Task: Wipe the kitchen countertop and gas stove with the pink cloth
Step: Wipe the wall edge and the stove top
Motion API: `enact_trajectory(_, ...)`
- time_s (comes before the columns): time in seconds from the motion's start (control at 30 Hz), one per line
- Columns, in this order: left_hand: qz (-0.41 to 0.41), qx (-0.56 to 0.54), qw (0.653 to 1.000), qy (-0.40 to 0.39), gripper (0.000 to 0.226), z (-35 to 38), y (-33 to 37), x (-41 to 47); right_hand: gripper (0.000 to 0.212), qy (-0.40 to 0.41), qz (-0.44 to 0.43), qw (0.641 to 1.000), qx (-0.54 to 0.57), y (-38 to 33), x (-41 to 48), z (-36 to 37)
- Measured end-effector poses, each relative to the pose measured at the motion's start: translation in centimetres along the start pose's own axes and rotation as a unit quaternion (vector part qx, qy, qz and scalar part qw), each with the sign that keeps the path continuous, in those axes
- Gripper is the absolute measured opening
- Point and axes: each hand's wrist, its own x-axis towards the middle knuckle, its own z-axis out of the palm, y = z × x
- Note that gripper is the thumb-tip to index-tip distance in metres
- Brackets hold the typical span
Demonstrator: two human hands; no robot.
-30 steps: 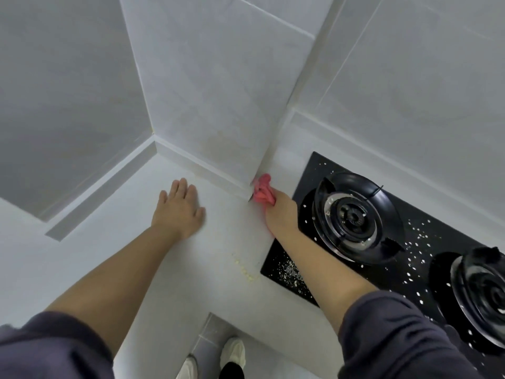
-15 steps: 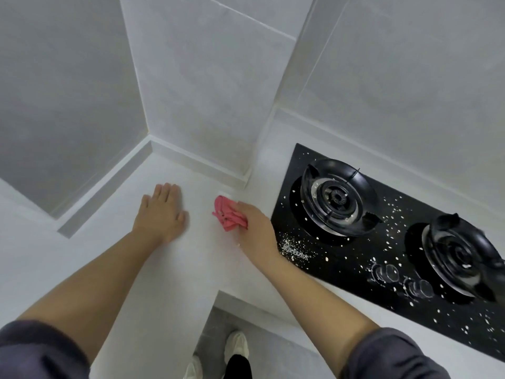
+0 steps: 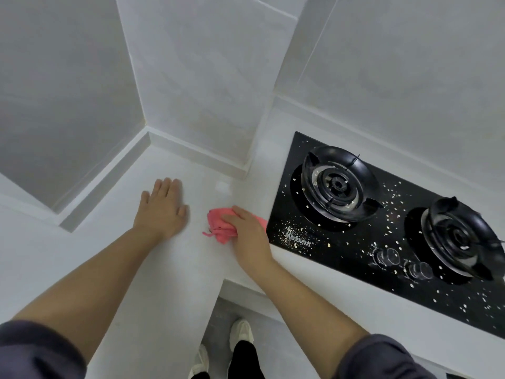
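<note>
My right hand [image 3: 247, 231] presses the bunched pink cloth [image 3: 220, 221] onto the white countertop [image 3: 169, 269], just left of the black gas stove [image 3: 341, 253]. Part of the cloth is hidden under my palm. My left hand [image 3: 162, 209] lies flat on the countertop, palm down with fingers together, a short way left of the cloth. The stove has two burners [image 3: 338, 184] and two clear knobs [image 3: 388, 255]. Pale crumbs are scattered over its glass, thickest at its near-left corner [image 3: 295, 236].
Grey tiled walls [image 3: 207, 86] meet behind the countertop, and a wall corner juts out between the counter and the stove. The countertop's inner edge [image 3: 226, 283] drops to the floor, where my white shoes [image 3: 240, 335] stand.
My right hand has dragged the pink cloth from the wall corner beside the stove toward me and leftward across the countertop. My left hand has stayed flat in place.
</note>
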Motion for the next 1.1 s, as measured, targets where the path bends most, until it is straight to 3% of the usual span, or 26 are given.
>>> enact_trajectory(0.13, 0.018, 0.015, 1.000, -0.006, 0.060, 0.0, 0.4, 0.3, 0.048, 0.088, 0.008, 0.994, -0.063, 0.5, 3.9, -2.3)
enact_trajectory(0.27, 0.008, 0.062, 0.993, -0.096, 0.062, 0.4, -0.1, 0.4, 0.046, 0.019, 0.079, 0.985, -0.152, 1.5, 5.0, -1.3)
enact_trajectory(0.4, 0.023, 0.094, 0.988, -0.118, 0.058, -0.1, -0.5, 0.7, 0.047, -0.021, 0.042, 0.994, -0.103, 1.1, 1.7, 0.9)
enact_trajectory(0.47, 0.033, 0.082, 0.989, -0.122, 0.055, -0.2, -0.6, 0.6, 0.047, -0.008, 0.023, 0.999, -0.023, 1.0, -0.2, 0.2)
enact_trajectory(0.57, 0.046, 0.049, 0.994, -0.092, 0.055, -0.3, -1.2, -0.4, 0.049, 0.007, -0.022, 1.000, -0.004, 0.5, 0.5, -1.6)
enact_trajectory(0.7, 0.079, 0.115, 0.990, -0.030, 0.057, 0.1, -2.6, -2.1, 0.043, -0.044, -0.091, 0.994, -0.044, -0.4, 3.5, -0.9)
enact_trajectory(0.83, 0.054, 0.079, 0.995, -0.022, 0.058, 1.1, -2.9, -3.5, 0.040, -0.126, -0.120, 0.971, -0.166, 1.9, 2.3, 0.6)
enact_trajectory(0.97, 0.033, 0.021, 0.999, -0.005, 0.057, 1.2, -3.2, -4.3, 0.045, -0.163, -0.111, 0.977, -0.084, 2.8, 0.4, -1.7)
enact_trajectory(1.07, 0.011, -0.023, 1.000, 0.001, 0.058, 0.4, -4.3, -4.9, 0.046, -0.118, -0.082, 0.988, -0.053, 0.9, 2.5, -4.2)
enact_trajectory(1.1, 0.004, -0.036, 0.999, 0.004, 0.059, 0.1, -4.8, -5.2, 0.046, -0.105, -0.116, 0.986, -0.056, -0.3, 3.9, -4.2)
